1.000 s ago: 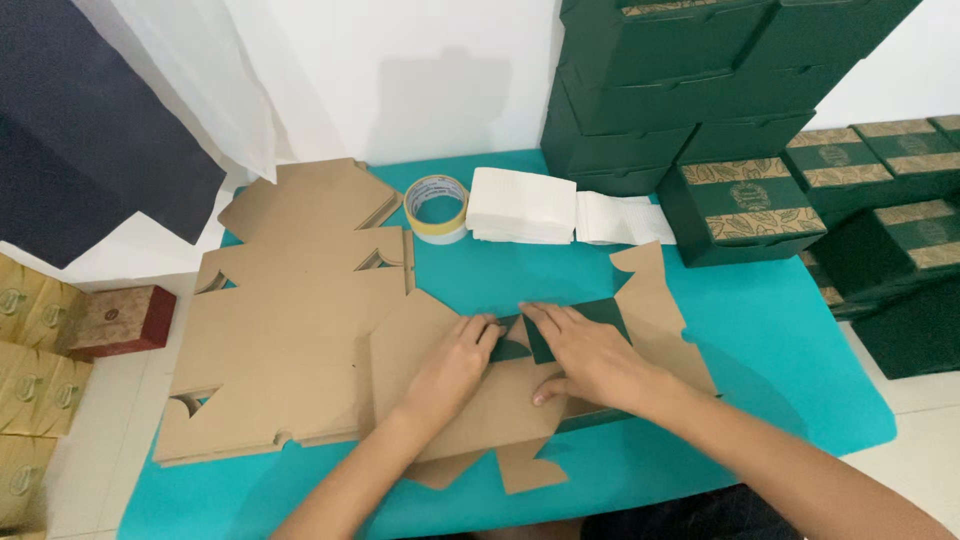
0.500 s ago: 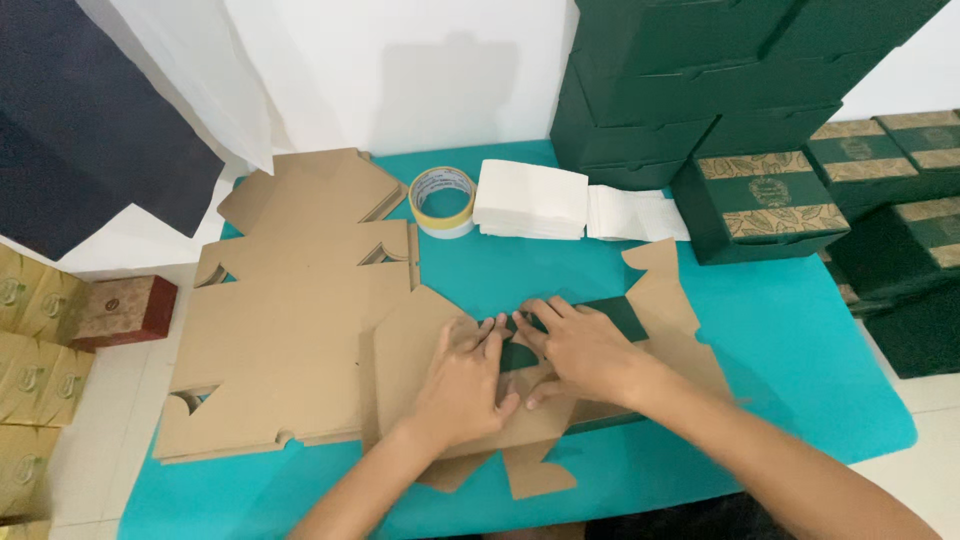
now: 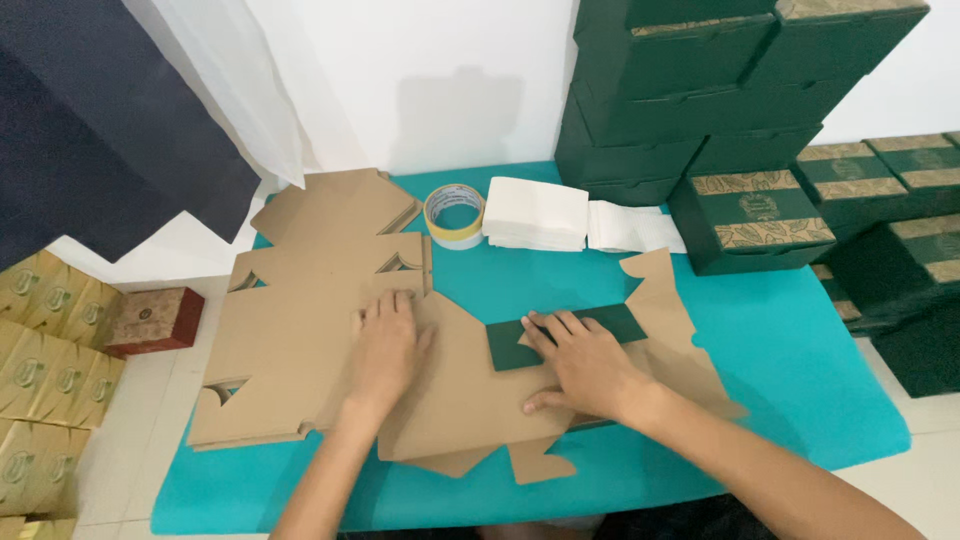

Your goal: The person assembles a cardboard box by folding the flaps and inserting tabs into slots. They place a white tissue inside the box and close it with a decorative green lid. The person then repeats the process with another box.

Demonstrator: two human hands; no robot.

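A flat brown cardboard box blank (image 3: 470, 390) lies on the teal mat (image 3: 800, 350), with one dark green flap (image 3: 515, 345) folded over onto it. My right hand (image 3: 580, 365) lies flat on that green flap, fingers spread, pressing it down. My left hand (image 3: 385, 345) rests palm down on the left part of the blank, where it overlaps a stack of more flat cardboard blanks (image 3: 290, 330). Neither hand grips anything.
A roll of tape (image 3: 455, 215) and a stack of white paper (image 3: 535, 215) sit at the back of the mat. Stacked dark green boxes (image 3: 700, 90) stand at back right, gold-patterned ones (image 3: 760, 215) beside them. Gold boxes (image 3: 40, 390) and a red box (image 3: 150, 320) lie on the floor at left.
My left hand slid left, away from the green flap, onto the left part of the blank. My right hand flattened the green flap down and stayed on it.
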